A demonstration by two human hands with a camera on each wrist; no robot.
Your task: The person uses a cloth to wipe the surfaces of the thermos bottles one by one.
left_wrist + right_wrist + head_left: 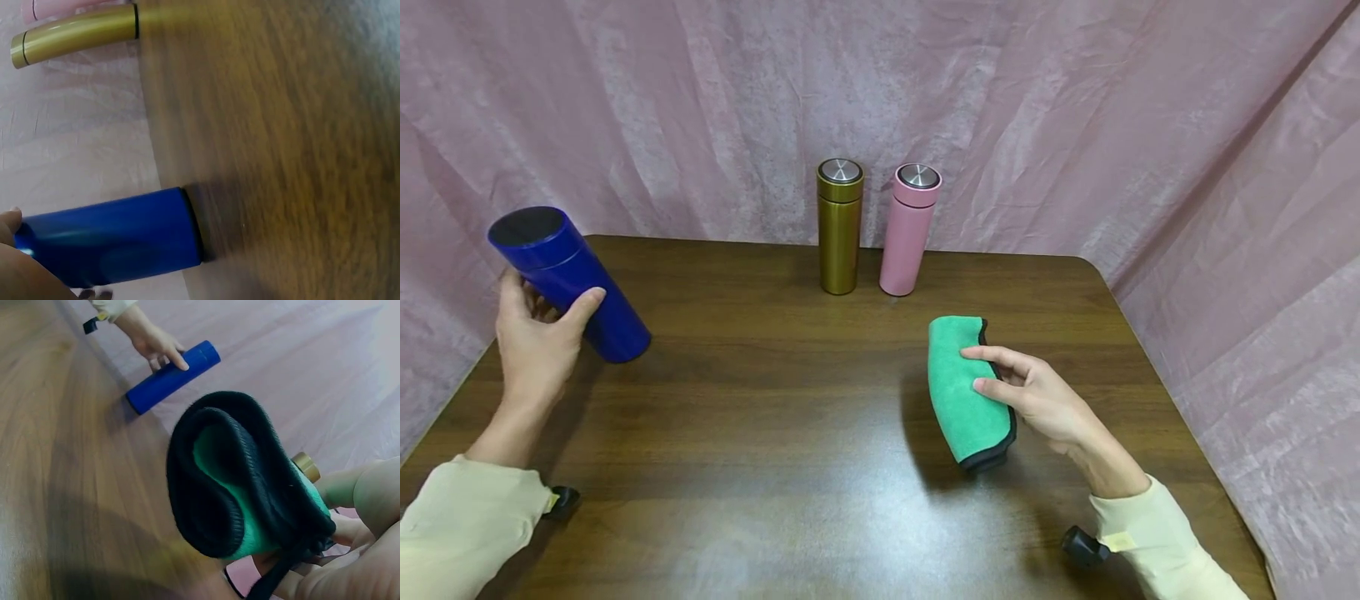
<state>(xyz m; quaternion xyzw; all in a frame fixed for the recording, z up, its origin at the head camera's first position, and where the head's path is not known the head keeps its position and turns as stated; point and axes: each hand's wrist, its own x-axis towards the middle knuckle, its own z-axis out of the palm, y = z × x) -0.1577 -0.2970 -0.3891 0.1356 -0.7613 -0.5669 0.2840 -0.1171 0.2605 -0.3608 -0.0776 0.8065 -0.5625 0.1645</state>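
At the table's left side my left hand grips a blue thermos bottle with a dark lid, thumb on its near side. In the left wrist view the blue bottle has its base at the wood; whether it touches cannot be told. On the right, my right hand holds a folded green cloth with black edging, thumb and a finger on its top face. The right wrist view shows the cloth's rolled end, its layers folded over each other; some of the fingers are hidden behind it.
A gold thermos bottle and a pink thermos bottle stand upright side by side near the back edge of the brown wooden table. Pink curtains hang behind the table and along its right side.
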